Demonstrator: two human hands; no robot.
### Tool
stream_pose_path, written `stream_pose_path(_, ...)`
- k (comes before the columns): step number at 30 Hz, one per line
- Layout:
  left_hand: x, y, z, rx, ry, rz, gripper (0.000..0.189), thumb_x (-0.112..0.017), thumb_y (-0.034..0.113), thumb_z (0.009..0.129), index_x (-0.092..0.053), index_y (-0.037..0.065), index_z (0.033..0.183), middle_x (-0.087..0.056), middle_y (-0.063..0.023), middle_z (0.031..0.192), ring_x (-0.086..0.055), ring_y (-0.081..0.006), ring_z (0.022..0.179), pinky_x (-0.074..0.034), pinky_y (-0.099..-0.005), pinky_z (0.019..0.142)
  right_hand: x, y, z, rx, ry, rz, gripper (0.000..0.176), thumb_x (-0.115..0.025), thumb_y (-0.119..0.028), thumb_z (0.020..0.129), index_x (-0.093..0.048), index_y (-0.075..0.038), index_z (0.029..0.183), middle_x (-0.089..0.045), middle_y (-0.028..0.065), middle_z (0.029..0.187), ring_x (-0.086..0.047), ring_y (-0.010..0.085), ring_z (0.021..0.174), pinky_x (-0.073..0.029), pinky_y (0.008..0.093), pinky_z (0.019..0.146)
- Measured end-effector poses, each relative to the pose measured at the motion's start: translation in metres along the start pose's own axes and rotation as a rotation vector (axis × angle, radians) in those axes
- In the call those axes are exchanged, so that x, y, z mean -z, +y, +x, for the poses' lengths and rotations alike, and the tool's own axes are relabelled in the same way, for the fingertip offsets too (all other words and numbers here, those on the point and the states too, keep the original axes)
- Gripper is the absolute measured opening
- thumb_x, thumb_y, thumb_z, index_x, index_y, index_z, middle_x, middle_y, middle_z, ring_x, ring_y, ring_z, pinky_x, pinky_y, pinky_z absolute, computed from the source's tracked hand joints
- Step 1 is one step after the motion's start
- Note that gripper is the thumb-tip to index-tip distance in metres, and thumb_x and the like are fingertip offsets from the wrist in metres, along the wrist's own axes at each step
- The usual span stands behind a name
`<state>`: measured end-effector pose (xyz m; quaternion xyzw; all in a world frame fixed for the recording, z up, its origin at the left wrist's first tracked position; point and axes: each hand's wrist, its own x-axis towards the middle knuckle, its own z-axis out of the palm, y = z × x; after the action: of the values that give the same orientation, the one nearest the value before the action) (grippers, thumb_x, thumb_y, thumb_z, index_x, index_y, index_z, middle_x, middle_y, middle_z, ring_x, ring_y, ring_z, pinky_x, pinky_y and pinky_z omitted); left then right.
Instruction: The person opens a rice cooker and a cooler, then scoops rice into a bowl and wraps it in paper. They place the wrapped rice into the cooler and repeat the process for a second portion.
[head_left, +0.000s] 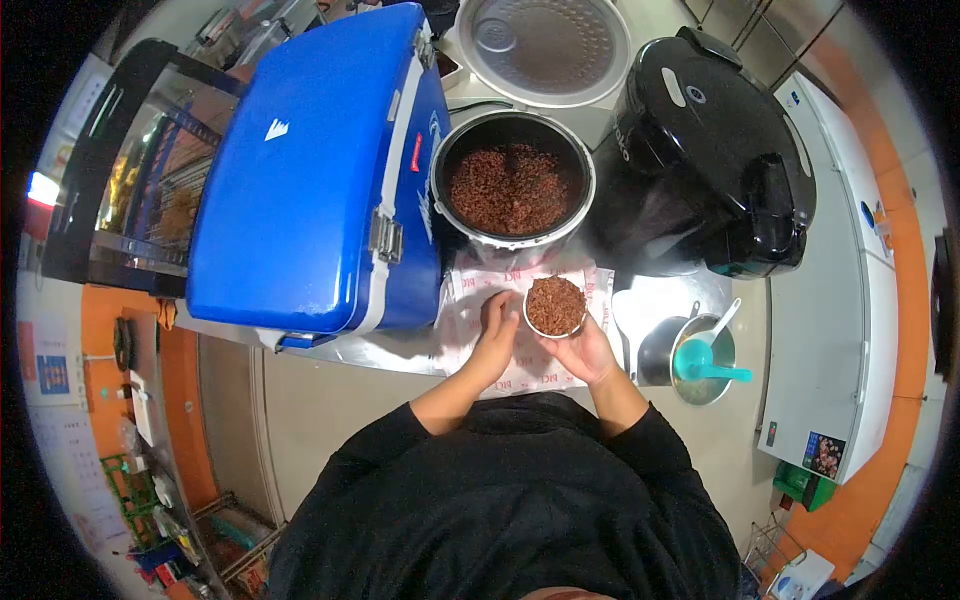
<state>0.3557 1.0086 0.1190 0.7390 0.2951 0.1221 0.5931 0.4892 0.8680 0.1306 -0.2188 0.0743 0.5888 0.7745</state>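
A small round white-rimmed cup (555,306) is full of reddish-brown cooked grain. My right hand (588,352) is wrapped round its lower right side. To the left of the cup, my left hand (494,343) rests over the printed white paper (466,300) with its fingers partly curled; whether it holds anything is hidden. Just beyond the hands, a round pot (436,185) with a dark inside holds more of the same grain, heaped unevenly.
A large blue cooler box (300,170) stands at the left, a black cooker (715,150) at the right. A round metal lid (545,45) lies behind the pot. A metal bowl (700,392) with a teal ladle (697,365) and a white spoon (726,318) sits at the right edge.
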Motion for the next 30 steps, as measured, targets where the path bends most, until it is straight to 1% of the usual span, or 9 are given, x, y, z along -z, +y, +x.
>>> stream_pose_path(5,0.060,-0.003,-0.039,-0.442,-0.473,0.553,0.050,-0.068,0.028,0.087,-0.053,0.008,0.130,-0.047,-0.0146,0.140,-0.034,-0.0375,0.138,-0.030,-0.0490,0.114,0.017,0.007,-0.005,0.158,0.107,-0.190,0.055,-0.027,-0.048,0.105,-0.037,-0.012,0.145,-0.044,0.0115,0.146,-0.048,0.0292,0.130,-0.044,0.0486,0.106)
stream_pose_path(8,0.073,-0.027,-0.051,-0.661,-0.646,0.671,0.057,-0.071,0.032,0.084,-0.051,0.013,0.134,-0.046,-0.0094,0.142,-0.033,-0.0349,0.140,-0.027,-0.0531,0.115,0.005,0.019,-0.009,0.391,0.242,-0.394,0.051,-0.029,-0.045,0.106,-0.042,-0.011,0.141,-0.045,0.0112,0.144,-0.046,0.0281,0.132,-0.043,0.0455,0.106)
stream_pose_path(9,0.075,-0.034,-0.054,-0.664,-0.673,0.656,0.064,-0.072,0.035,0.082,-0.049,0.017,0.139,-0.044,-0.0084,0.145,-0.032,-0.0344,0.141,-0.025,-0.0559,0.116,0.007,0.023,-0.007,0.467,0.269,-0.454,0.045,-0.039,-0.038,0.105,-0.045,-0.009,0.139,-0.046,0.0135,0.141,-0.048,0.0291,0.128,-0.043,0.0448,0.105)
stream_pose_path(12,0.078,-0.048,-0.056,-0.683,-0.688,0.704,0.069,-0.072,0.031,0.081,-0.044,0.018,0.143,-0.039,-0.0068,0.150,-0.030,-0.0335,0.143,-0.024,-0.0547,0.117,0.010,0.035,-0.001,0.732,0.435,-1.655,0.042,-0.052,-0.029,0.099,-0.050,-0.007,0.135,-0.049,0.0176,0.133,-0.052,0.0307,0.120,-0.046,0.0443,0.098)
stream_pose_path(14,0.077,-0.054,-0.055,-0.684,-0.703,0.733,0.072,-0.073,0.028,0.080,-0.042,0.019,0.144,-0.036,-0.0061,0.152,-0.028,-0.0329,0.144,-0.024,-0.0544,0.117,0.014,0.054,0.011,0.892,0.396,-2.161,0.045,-0.065,-0.023,0.088,-0.056,-0.013,0.132,-0.049,0.0241,0.120,-0.049,0.0401,0.111,-0.047,0.0436,0.092)
stream_pose_path(16,0.073,-0.063,-0.053,-0.697,-0.712,0.747,0.076,-0.074,0.024,0.078,-0.040,0.019,0.146,-0.034,-0.0057,0.154,-0.026,-0.0324,0.145,-0.024,-0.0544,0.117,0.005,0.073,0.014,0.840,0.395,-2.338,0.055,-0.072,-0.023,0.080,-0.056,-0.016,0.132,-0.050,0.0256,0.118,-0.051,0.0407,0.103,-0.046,0.0470,0.090)
stream_pose_path(19,0.075,-0.068,-0.054,-0.701,-0.717,0.740,0.082,-0.075,0.011,0.073,-0.040,0.020,0.146,-0.032,-0.0051,0.155,-0.025,-0.0324,0.145,-0.024,-0.0553,0.117,-0.001,0.084,0.015,0.664,0.516,-2.340,0.061,-0.074,-0.024,0.078,-0.053,-0.018,0.135,-0.049,0.0246,0.119,-0.050,0.0410,0.104,-0.047,0.0476,0.088)
stream_pose_path(23,0.073,-0.079,-0.051,-0.691,-0.718,0.710,0.079,-0.070,0.002,0.072,-0.042,0.019,0.145,-0.034,-0.0047,0.155,-0.024,-0.0320,0.146,-0.022,-0.0549,0.118,0.002,0.083,0.007,0.663,0.460,-2.379,0.069,-0.074,-0.023,0.078,-0.046,-0.019,0.141,-0.047,0.0236,0.121,-0.050,0.0414,0.105,-0.049,0.0469,0.087)
stream_pose_path(30,0.076,-0.078,-0.050,-0.686,-0.732,0.630,0.070,-0.062,-0.002,0.076,-0.048,0.019,0.142,-0.036,-0.0061,0.154,-0.023,-0.0344,0.147,-0.019,-0.0592,0.117,-0.014,0.087,0.010,0.409,0.639,-2.328,0.073,-0.077,-0.023,0.077,-0.044,-0.016,0.141,-0.047,0.0256,0.121,-0.054,0.0430,0.105,-0.052,0.0474,0.082)
